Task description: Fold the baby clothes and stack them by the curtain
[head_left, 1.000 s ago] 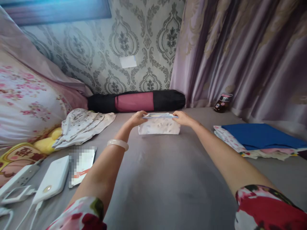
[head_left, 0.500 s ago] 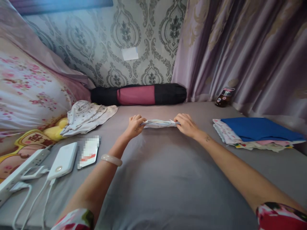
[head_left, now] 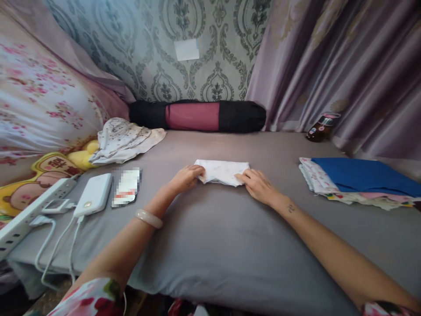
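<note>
A folded white cloth (head_left: 225,170) with faint markings lies flat on the grey bed sheet (head_left: 230,241) in the middle of the head view. My left hand (head_left: 188,179) grips its left end, with the thumb on top and the fingers curled at the edge. At the opposite end, my right hand (head_left: 258,184) pinches the near right corner. The undersides of the fingers are hidden by the cloth and the hands.
To the right is a stack of folded fabrics (head_left: 365,177) under a blue piece, with a dark bottle (head_left: 319,127) behind. Leftward are a phone (head_left: 126,186), a white power bank (head_left: 94,195), a power strip (head_left: 36,210) and loose light cloths (head_left: 128,140). A black-and-red roll (head_left: 192,116) lies along the wall.
The cloth, held up edge-on between both hands before, now lies flat with its broad face showing. Both hands have lowered with it. The camera view has tilted down and shifted slightly left.
</note>
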Available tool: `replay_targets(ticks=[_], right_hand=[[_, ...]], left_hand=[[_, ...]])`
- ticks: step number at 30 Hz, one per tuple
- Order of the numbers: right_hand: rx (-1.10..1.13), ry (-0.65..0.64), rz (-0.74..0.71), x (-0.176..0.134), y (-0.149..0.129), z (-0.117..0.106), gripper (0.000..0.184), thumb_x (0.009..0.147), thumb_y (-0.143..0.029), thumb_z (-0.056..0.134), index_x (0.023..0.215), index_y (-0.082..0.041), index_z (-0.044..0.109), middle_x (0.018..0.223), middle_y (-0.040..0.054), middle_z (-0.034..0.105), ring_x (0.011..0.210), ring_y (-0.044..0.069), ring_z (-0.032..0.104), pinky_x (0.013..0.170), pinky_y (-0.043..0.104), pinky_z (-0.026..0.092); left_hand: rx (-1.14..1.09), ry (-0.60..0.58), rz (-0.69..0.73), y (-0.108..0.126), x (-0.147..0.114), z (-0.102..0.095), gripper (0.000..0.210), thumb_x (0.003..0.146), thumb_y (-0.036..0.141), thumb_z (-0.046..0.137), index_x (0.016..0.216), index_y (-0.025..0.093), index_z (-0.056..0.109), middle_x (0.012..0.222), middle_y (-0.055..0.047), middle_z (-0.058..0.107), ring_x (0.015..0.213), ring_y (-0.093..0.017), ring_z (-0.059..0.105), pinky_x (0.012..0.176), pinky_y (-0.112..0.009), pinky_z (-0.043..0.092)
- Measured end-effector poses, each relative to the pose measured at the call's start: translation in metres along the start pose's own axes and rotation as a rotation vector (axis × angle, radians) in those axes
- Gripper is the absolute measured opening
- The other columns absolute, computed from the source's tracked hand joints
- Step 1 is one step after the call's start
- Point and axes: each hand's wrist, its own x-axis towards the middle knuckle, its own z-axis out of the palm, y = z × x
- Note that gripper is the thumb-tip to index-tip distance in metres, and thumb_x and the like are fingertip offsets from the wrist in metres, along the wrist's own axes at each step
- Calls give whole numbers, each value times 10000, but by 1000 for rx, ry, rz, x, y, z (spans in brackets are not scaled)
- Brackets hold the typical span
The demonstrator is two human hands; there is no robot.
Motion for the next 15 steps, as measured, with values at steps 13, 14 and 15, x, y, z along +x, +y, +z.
replay_targets(ticks=[13, 14, 15], right_hand=[[179, -111, 54, -8, -9, -15, 463, 784, -18, 449, 1132, -229, 669, 992, 65, 592, 973, 189, 536, 869, 307, 381], [192, -115, 84, -5, -9, -16, 422, 779, -29, 458, 1070, -227, 691, 981, 57, 610, 968, 186, 547, 871, 307, 380], [202, -119, 122, -1, -10, -16, 369, 776, -44, 468, 990, -223, 709, 959, 48, 627, 948, 183, 561, 865, 307, 381]], left_hand=[[-57, -101, -116, -5, -14, -3, 573, 626, -23, 378, 1091, 197, 632, 1312, -62, 604, 1265, -180, 517, 1057, -336, 415], [-67, -96, -158, -4, -11, -4, 535, 652, -12, 384, 1065, 204, 648, 1278, -55, 629, 1228, -184, 550, 1040, -334, 429], [-66, -80, -220, -2, -6, -4, 492, 683, 3, 391, 1040, 209, 661, 1229, -51, 658, 1176, -191, 588, 1015, -335, 447]])
